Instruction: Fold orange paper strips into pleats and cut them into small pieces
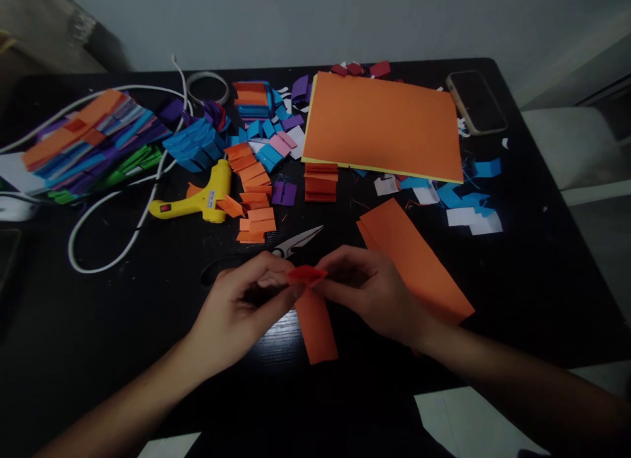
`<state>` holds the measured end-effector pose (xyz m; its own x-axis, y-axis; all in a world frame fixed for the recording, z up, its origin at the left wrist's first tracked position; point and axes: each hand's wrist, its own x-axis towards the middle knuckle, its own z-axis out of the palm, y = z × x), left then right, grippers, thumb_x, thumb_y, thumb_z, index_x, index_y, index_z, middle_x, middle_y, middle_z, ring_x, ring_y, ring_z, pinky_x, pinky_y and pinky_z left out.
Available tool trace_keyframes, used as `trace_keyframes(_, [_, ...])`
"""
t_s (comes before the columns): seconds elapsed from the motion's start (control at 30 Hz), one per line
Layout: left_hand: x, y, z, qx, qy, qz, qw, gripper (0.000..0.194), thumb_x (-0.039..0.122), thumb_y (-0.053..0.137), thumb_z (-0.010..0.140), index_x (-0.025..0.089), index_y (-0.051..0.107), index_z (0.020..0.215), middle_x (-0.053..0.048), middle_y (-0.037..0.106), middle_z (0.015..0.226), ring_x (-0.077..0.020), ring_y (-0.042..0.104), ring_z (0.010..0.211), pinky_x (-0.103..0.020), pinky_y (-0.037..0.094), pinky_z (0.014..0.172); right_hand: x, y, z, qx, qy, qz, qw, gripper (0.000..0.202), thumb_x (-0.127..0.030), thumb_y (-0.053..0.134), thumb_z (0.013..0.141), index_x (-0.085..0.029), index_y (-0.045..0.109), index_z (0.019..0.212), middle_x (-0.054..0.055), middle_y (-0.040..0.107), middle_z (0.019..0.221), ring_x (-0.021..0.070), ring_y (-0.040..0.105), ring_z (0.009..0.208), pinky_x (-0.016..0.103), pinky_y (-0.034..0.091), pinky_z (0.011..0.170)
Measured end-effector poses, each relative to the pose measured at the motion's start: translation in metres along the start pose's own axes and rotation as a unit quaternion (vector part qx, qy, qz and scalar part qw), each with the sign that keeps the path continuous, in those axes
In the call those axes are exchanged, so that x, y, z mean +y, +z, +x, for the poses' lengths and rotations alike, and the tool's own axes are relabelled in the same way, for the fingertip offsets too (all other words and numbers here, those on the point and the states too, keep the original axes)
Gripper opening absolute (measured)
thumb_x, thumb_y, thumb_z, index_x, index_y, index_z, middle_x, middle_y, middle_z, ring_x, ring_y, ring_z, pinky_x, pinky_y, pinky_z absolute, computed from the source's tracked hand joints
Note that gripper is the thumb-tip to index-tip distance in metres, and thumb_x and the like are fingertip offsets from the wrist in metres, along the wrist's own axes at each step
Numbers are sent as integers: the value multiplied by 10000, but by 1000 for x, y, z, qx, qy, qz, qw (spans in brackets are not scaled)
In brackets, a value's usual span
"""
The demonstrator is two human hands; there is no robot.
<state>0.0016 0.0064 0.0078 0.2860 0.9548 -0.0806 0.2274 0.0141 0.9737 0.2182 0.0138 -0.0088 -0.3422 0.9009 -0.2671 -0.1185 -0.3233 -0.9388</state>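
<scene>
An orange paper strip (316, 326) hangs toward the table's near edge, its upper end folded over. My left hand (241, 300) pinches the left side of the fold between thumb and fingers. On the right side of the same fold, my right hand (372, 287) is closed in a pinch. The folded part (306, 274) looks redder than the strip below. Just beyond my hands lie scissors (298, 241), blades pointing right, handles partly behind my left hand. Larger orange paper pieces (414, 261) lie beside and partly under my right forearm.
A yellow glue gun (214, 195) lies at left with a looped white cable (71, 248). Folded coloured strips (98, 139) are heaped behind it. Orange sheets (384, 126) lie at the back, a phone (477, 102) at back right. Small paper pieces are scattered around.
</scene>
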Motion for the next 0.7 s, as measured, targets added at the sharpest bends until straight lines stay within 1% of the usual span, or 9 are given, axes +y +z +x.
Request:
trace_keyframes(0.1, [0, -3, -1, -7, 25, -7, 1000, 121, 103, 713, 930, 215, 757, 945, 12, 769, 826, -99, 723, 702, -151, 560, 632, -2, -1, 0, -5, -20, -4, 1000, 75, -215, 846, 885, -268, 839, 937, -20, 838, 920, 126, 795, 875, 232, 630, 822])
trace_keyframes(0.27, [2, -7, 0, -35, 45, -18, 998, 193, 65, 659, 960, 221, 766, 925, -12, 804, 909, -117, 765, 799, -165, 604, 708, -9, -5, -2, -7, -29, -33, 999, 153, -162, 752, 915, -274, 855, 935, 2, 852, 956, 163, 806, 940, 284, 638, 856])
trace_keyframes(0.37, [2, -8, 0, -30, 63, 4, 998, 197, 55, 658, 960, 219, 767, 946, -12, 808, 925, -120, 770, 807, -171, 606, 706, -12, -6, -3, -14, -25, -40, 999, 167, -174, 714, 945, -271, 849, 963, 10, 849, 989, 165, 799, 976, 287, 634, 876])
trace_keyframes(0.43, [1, -8, -1, -21, 91, 38, 995, 199, 48, 661, 957, 215, 767, 972, -18, 810, 948, -124, 773, 825, -180, 603, 709, -11, -4, -3, -8, -16, -24, 1000, 129, -222, 771, 931, -270, 829, 1036, 10, 839, 1016, 162, 796, 991, 274, 635, 868])
trace_keyframes(0.5, [0, -8, -1, -15, 122, 74, 990, 210, 40, 652, 962, 208, 766, 1014, -31, 810, 983, -133, 778, 872, -196, 606, 740, -10, -2, -2, 1, 5, -10, 1000, 221, -270, 861, 874, -261, 800, 1086, 10, 827, 1025, 163, 798, 978, 264, 639, 843])
trace_keyframes(0.53, [0, -8, -1, -13, 136, 87, 987, 219, 36, 643, 968, 204, 764, 1038, -40, 809, 1004, -138, 779, 901, -204, 609, 763, -9, -1, -2, 2, 16, -10, 1000, 256, -287, 891, 849, -252, 790, 1081, 11, 824, 1019, 163, 799, 958, 261, 640, 827])
trace_keyframes(0.6, [1, -8, -2, -17, 152, 104, 983, 228, 37, 625, 975, 197, 757, 1069, -58, 804, 1047, -149, 778, 958, -222, 613, 811, -7, 0, -1, -2, 36, -29, 999, 228, -313, 905, 839, -230, 787, 1015, 15, 821, 979, 159, 794, 898, 260, 635, 790])
trace_keyframes(0.67, [1, -7, -3, -15, 148, 104, 983, 209, 51, 636, 970, 196, 741, 1076, -65, 801, 1080, -156, 775, 980, -233, 618, 828, -5, 1, -1, 0, 38, -46, 998, 189, -326, 903, 845, -220, 785, 948, 9, 816, 923, 153, 784, 845, 258, 627, 760])
trace_keyframes(0.7, [1, -6, -4, -5, 137, 97, 986, 197, 64, 654, 963, 200, 728, 1084, -58, 802, 1066, -152, 775, 954, -228, 621, 813, -5, 1, -2, 4, 34, -49, 998, 183, -326, 904, 844, -221, 784, 933, 5, 814, 907, 152, 782, 834, 257, 624, 754])
